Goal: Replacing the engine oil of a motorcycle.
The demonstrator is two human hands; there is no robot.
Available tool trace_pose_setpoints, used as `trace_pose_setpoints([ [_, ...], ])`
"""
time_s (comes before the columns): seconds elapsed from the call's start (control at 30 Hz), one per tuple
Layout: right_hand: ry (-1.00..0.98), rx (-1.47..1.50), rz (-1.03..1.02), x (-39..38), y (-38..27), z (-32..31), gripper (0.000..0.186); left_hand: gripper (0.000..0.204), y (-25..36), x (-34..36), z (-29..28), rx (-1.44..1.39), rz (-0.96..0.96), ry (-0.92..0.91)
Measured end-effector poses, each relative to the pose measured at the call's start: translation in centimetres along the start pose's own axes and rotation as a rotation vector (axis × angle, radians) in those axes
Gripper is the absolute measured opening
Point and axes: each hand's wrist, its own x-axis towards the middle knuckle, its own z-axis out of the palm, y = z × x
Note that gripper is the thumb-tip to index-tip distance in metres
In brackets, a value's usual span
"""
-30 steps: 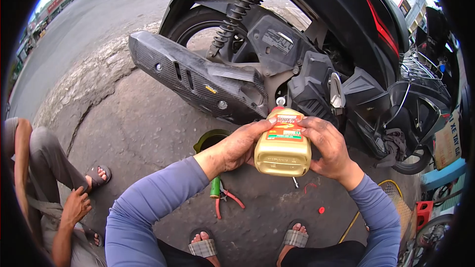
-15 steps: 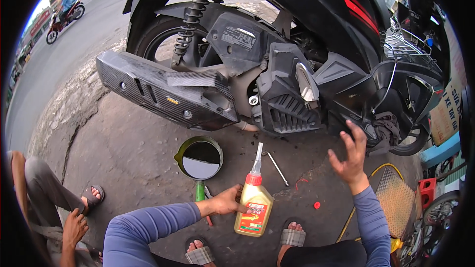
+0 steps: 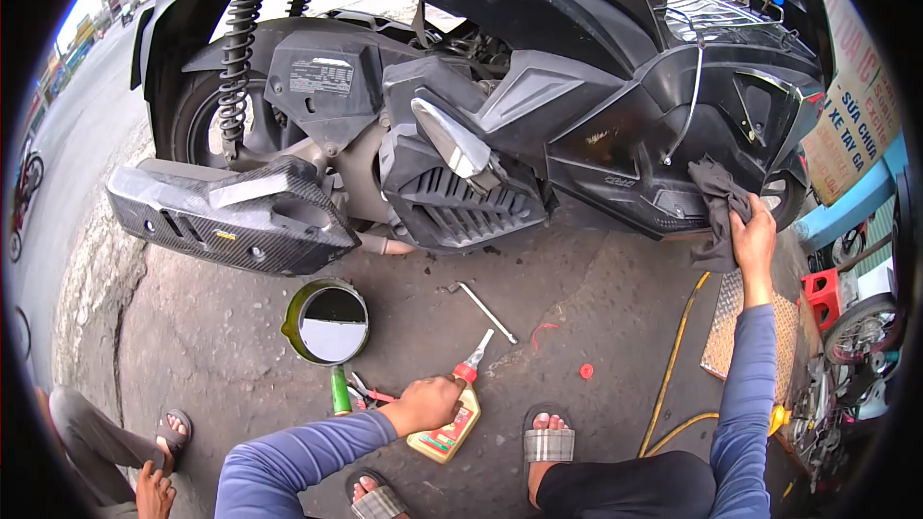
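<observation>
I've got my left grip (image 3: 426, 404) closed around the gold bottle (image 3: 450, 434), right at its shoulder, body slanting down below the fist, red cap (image 3: 465, 371) and clear spout poking out up and to the right! Over on the far side, well apart from that bottle, my right grip (image 3: 757, 235) is clamped on a grey rag (image 3: 716, 211) at the black scooter's (image 3: 596, 163) lower side.

Another person's grey-trousered leg (image 3: 94, 431) bends at left, near the road (image 3: 88, 135). At right, a yellow hose (image 3: 663, 384) lies beside a patterned plate (image 3: 723, 338); beyond stands a tan signboard (image 3: 849, 144).
</observation>
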Motion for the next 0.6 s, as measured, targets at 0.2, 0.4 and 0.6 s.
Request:
trace_pose_setpoints([
  [0.2,-0.773,0.152,-0.113,-5.7,-12.2,-10.3,0.032,0.035,11.8,7.4,-1.3,-1.193,0.380,0.104],
  [0.4,-1.381,-0.263,-0.600,-7.6,-17.0,-4.2,0.049,0.024,12.9,11.7,7.6,-1.511,0.244,0.260],
  [0.6,-1.121,-0.088,-1.207,-14.4,-28.0,-0.1,0.032,0.040,12.2,9.8,10.3,-1.162,0.177,0.505],
])
